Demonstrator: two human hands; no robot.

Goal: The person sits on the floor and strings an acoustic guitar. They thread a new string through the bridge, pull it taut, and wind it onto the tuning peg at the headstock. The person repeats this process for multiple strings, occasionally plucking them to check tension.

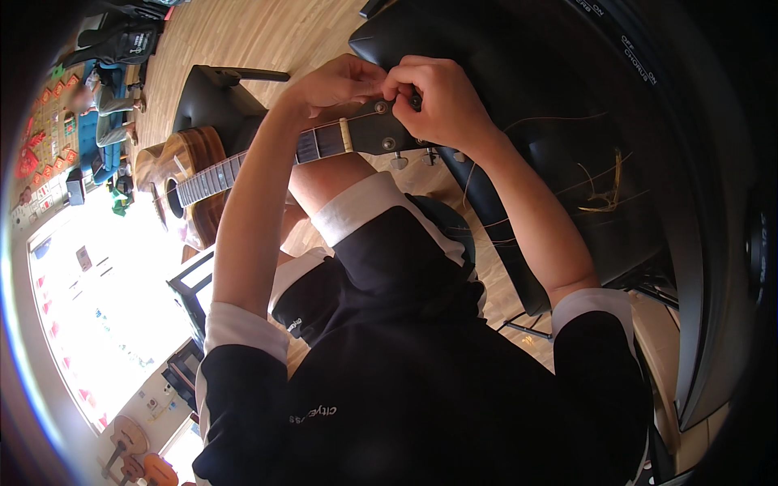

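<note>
An acoustic guitar [174, 182] lies across from the left, its fretted neck [219, 176] running under my left forearm to a dark headstock [373, 131] with metal tuners [399, 162]. My left hand [340, 85] is closed in a pinch over the headstock. My right hand [433, 101] meets it there, fingers curled at a tuning post; what both pinch is hidden or too small to name. Thin loose strings [555, 120] trail from the headstock over the black padded seat [527, 73], where a yellowish tangle of strands [604, 194] also lies.
Another black chair [203, 97] stands behind the guitar on the wooden floor [243, 36]. A person [109, 113] is on a blue sofa at the upper left. Black equipment [713, 267] borders the right side. More guitars [126, 445] are by the wall, lower left, near a bright window [97, 292].
</note>
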